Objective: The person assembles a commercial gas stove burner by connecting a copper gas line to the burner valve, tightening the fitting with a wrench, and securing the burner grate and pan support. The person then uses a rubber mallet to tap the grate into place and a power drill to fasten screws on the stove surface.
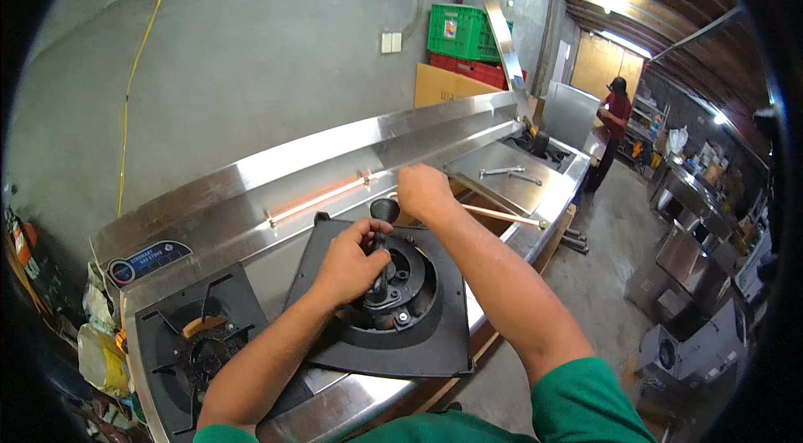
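A black square burner plate (435, 301) with a round well lies tilted on the steel stove in front of me. Inside the well sits a black cast-iron burner (406, 288), its pipe ending in a flared black cup (385, 209). My left hand (351, 263) is closed around the burner's pipe, thumb on top. Just beyond the plate, my right hand (425, 192) makes a fist on a thin copper tube (502, 215), which shows on both sides of it. Its fingertips are hidden from view.
A second black burner (209, 343) is set in the stove at left. Another copper tube (318, 199) lies along the backsplash. Two wrenches (510, 173) rest on a steel panel. Green crate (460, 31) stands behind. A co-worker (615, 125) stands at the far right.
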The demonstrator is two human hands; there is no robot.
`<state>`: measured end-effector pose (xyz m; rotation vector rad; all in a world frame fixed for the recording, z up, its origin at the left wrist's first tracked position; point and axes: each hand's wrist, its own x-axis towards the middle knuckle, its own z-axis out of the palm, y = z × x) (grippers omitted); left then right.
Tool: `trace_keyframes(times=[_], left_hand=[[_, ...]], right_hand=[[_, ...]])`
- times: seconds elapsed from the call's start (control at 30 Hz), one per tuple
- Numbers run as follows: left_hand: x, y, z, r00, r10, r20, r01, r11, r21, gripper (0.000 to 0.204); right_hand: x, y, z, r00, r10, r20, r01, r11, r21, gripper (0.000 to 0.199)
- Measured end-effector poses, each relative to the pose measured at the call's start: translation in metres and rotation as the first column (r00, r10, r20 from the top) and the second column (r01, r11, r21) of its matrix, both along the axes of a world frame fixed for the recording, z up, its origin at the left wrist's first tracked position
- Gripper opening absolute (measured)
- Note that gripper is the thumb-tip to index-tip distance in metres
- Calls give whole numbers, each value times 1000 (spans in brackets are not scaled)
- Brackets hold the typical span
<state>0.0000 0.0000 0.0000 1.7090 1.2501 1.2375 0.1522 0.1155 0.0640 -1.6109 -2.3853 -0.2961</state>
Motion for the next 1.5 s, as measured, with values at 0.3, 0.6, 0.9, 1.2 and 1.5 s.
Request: trace_keyframes(times=[0.3, 0.6, 0.9, 1.2, 1.5], left_hand=[[5, -13, 11, 1000, 1, 15, 0, 998, -59, 36], [5, -7, -1, 999, 42, 12, -43, 996, 78, 32], [4, 0, -9, 998, 54, 34, -56, 996, 70, 30], [12, -12, 8, 991, 96, -94, -95, 995, 18, 24], [-4, -10, 20, 963, -158, -219, 144, 986, -80, 38]], right_hand=[[4, -1, 7, 997, 58, 49, -57, 998, -17, 20], [6, -5, 13, 995, -1, -96, -8, 995, -97, 23], [3, -8, 14, 996, -83, -27, 78, 986, -148, 25], [-10, -14, 14, 982, -184, -46, 177, 976, -127, 26], [-4, 2, 7, 986, -167, -2, 164, 965, -203, 32]])
